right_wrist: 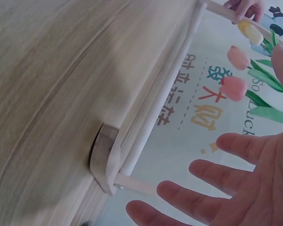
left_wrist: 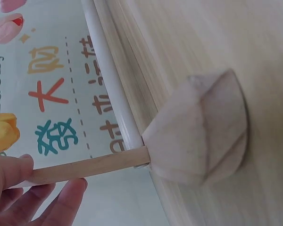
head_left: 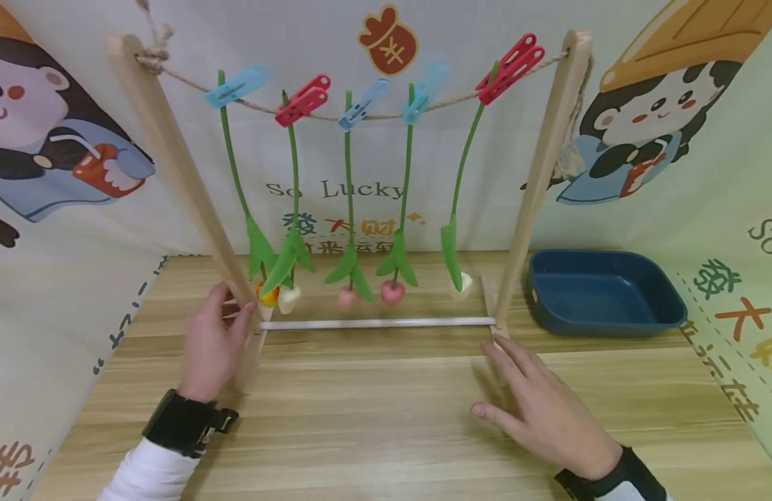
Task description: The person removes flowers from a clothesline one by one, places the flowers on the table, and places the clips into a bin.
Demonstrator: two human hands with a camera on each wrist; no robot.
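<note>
L hand [head_left: 213,344] is bare; behind it I see a wide blk wristband [head_left: 181,423] w/ small blk block [head_left: 226,420] at its side, then a white sleeve [head_left: 151,473] w/ few folds. R hand [head_left: 542,410] is also bare, w/ another blk band [head_left: 639,473] and a bit of pale sleeve [head_left: 620,492].

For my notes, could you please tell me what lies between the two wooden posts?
A white rod and, higher, a rope with five clipped flowers; the head view shows this.
</note>
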